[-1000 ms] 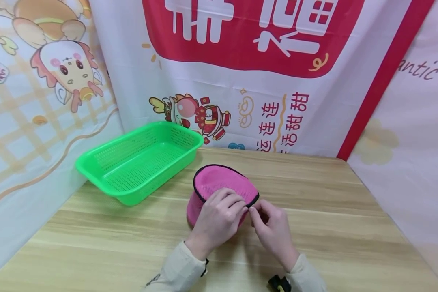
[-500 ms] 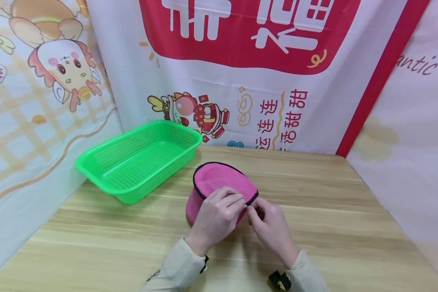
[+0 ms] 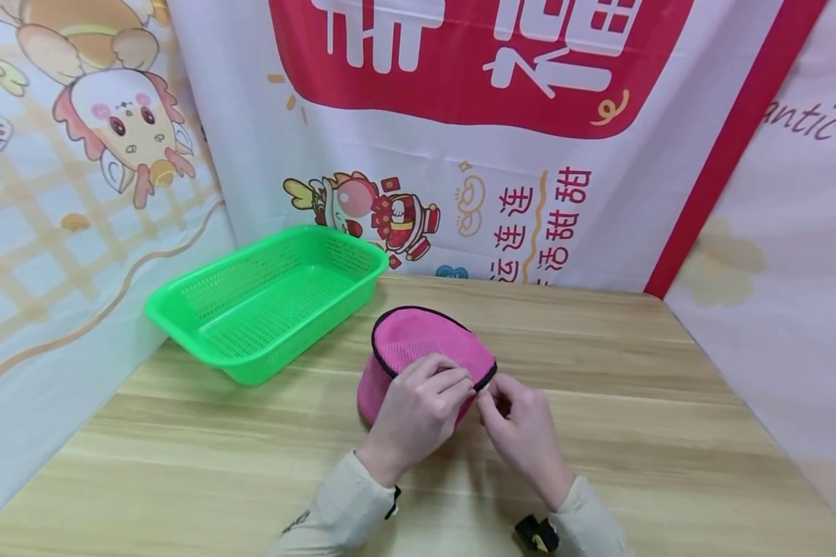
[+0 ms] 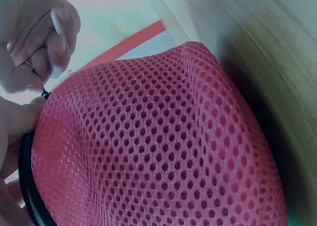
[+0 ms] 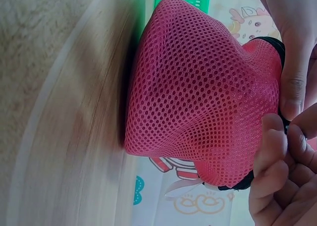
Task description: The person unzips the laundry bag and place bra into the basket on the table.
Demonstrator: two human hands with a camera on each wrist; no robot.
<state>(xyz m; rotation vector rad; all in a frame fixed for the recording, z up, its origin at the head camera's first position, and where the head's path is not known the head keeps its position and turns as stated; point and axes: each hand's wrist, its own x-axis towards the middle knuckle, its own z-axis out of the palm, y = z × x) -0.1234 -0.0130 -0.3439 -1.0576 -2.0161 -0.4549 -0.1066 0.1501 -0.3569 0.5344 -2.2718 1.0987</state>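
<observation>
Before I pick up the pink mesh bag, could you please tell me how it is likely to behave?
The pink mesh bag is probably floppy, since its sides dent and bulge. It looks light for its size, being open-holed mesh, though any contents are hard to see. Rolling seems unlikely, as its broad base rests on the table.

Surface (image 3: 634, 433), pale, wood-grained: carries one green perforated basket (image 3: 320, 330), far left; one black-edged pink mesh bag (image 3: 428, 340), centre.
</observation>
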